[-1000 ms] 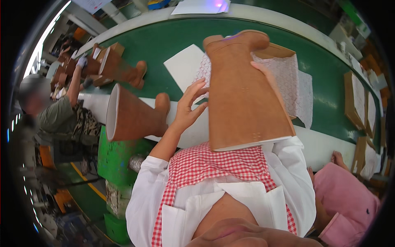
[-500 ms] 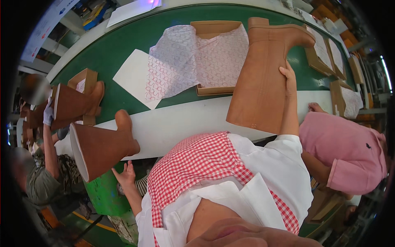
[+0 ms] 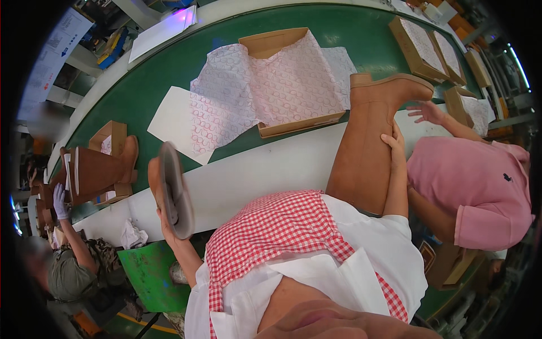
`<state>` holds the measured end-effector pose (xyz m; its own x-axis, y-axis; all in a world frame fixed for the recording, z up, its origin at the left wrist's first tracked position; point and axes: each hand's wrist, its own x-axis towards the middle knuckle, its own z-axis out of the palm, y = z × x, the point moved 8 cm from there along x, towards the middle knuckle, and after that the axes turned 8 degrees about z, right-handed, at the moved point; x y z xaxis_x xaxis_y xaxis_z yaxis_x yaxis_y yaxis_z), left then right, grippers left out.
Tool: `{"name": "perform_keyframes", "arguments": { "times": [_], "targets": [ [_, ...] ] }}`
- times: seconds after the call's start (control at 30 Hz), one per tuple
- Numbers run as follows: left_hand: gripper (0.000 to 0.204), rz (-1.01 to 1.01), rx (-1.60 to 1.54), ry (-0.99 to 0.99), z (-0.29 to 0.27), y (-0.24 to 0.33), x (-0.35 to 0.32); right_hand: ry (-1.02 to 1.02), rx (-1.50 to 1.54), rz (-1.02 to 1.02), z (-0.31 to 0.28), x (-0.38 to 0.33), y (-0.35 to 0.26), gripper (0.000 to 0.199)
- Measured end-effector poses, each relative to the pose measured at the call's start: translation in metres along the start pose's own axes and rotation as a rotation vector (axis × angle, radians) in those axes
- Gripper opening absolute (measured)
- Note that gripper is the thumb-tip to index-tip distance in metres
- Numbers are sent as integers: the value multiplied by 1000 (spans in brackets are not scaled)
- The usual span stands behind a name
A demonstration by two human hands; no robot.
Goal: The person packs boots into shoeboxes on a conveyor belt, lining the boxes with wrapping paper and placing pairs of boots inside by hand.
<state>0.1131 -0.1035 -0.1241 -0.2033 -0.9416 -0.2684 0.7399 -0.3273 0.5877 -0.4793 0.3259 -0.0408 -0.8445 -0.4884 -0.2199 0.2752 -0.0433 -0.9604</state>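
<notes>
In my right hand is a tall brown boot, gripped around its shaft. The boot's foot is at the far end, its toe pointing right, and the shaft's top lies against my body. My left hand holds a second brown boot at its near end. That boot's grey sole faces right, and its shaft is hidden. Beyond both hands is an open cardboard box, lined with patterned tissue paper that spills over its left side. White paper lies beside the tissue.
A green belt runs behind the white work ledge. A co-worker in pink stands at right, hand near my boot's toe. Another at left handles brown boots. Boxes stand far right; crumpled paper lies near left.
My left hand has taken hold of the left boot and turned it so its sole shows. The right boot has moved nearer to me. The co-worker in pink has reached forward.
</notes>
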Motion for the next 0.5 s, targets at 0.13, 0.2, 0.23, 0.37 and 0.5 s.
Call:
{"name": "perform_keyframes", "arguments": {
  "times": [0.13, 0.2, 0.23, 0.37, 0.5],
  "targets": [
    [56, 57, 352, -77, 134, -23, -6, -3, -8, 53, 4, -9, 3, 80],
    [57, -57, 254, -233, 205, -52, 5, -47, -14, 60, 6, -9, 6, 81],
    [58, -107, 242, -324, 235, -70, 18, -77, -15, 67, 9, -9, 8, 81],
    [58, -255, 360, -617, 333, -170, 71, -157, 19, 69, 22, -20, 17, 82],
    [60, -356, 578, -754, 370, -276, 108, -41, -35, 108, -4, -18, 29, 84]
  ]
}}
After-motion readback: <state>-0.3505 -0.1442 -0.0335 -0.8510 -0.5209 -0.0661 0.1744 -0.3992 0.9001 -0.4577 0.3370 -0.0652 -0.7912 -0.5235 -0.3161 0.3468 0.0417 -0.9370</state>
